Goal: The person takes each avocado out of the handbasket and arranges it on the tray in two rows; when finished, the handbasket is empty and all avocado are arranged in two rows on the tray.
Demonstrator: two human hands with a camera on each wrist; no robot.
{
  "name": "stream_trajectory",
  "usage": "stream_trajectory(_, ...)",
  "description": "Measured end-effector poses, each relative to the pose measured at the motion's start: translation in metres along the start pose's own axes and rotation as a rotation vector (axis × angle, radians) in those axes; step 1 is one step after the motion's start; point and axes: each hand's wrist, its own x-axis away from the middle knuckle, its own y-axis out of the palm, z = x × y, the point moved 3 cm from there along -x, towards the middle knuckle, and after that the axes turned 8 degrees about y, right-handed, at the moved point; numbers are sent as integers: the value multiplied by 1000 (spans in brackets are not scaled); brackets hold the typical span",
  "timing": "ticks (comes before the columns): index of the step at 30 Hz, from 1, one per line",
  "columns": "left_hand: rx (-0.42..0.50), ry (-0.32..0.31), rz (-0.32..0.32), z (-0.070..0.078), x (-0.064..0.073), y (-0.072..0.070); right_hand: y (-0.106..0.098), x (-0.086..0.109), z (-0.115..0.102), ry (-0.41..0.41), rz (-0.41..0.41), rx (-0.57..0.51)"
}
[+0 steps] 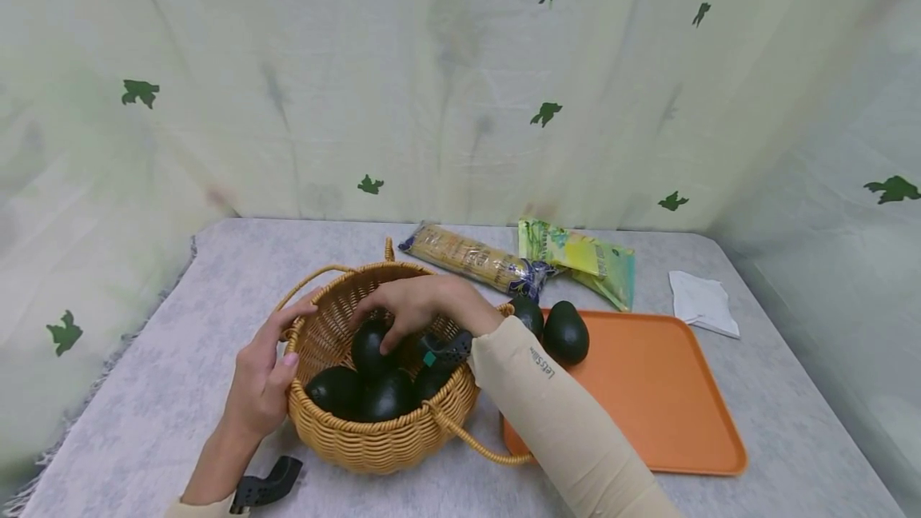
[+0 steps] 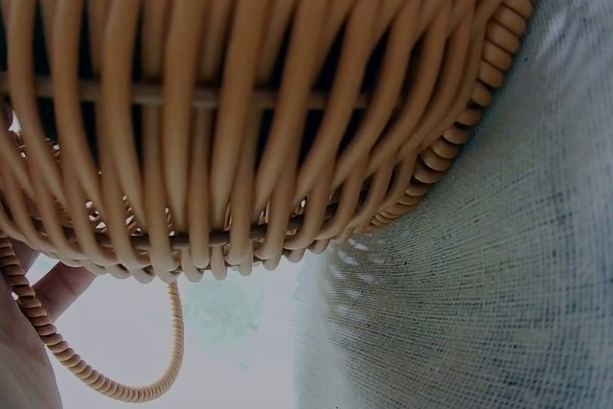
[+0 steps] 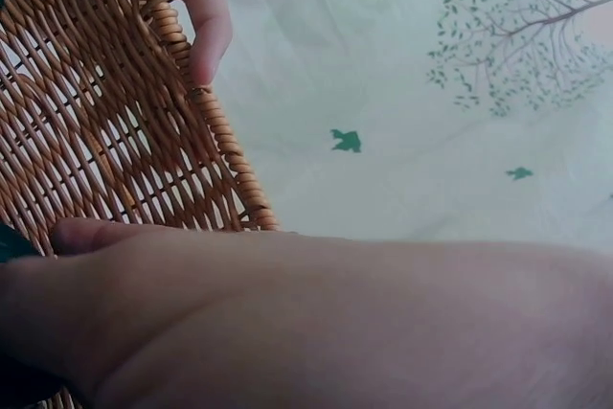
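Note:
A round wicker basket (image 1: 381, 450) with several dark green avocados (image 1: 336, 392) inside stands on the table in front of me. My left hand (image 1: 262, 378) grips its left rim, thumb on the near side. Reaching in from the right, my right hand (image 1: 417, 304) holds one avocado (image 1: 368, 348) near the middle of the basket, fingers and thumb around it. The woven wall (image 2: 211, 141) fills most of the left wrist view. In the right wrist view, the right hand (image 3: 172, 304) crosses below the basket's inner wall (image 3: 86, 122), and its fingertips are largely hidden.
Right of the basket lies an orange tray (image 1: 655, 390), with two avocados (image 1: 566, 332) at its far left corner. Behind are a long packet of noodles (image 1: 468, 256) and a green-yellow bag (image 1: 576, 254). A white tissue (image 1: 701, 300) lies behind the tray. One basket handle (image 1: 478, 448) overlaps the tray's edge.

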Motion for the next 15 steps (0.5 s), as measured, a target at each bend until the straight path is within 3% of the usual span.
stream_trajectory(15, -20, 2, -4, 1, 0, 0, 4, -1, 1, -19, -48, -8)
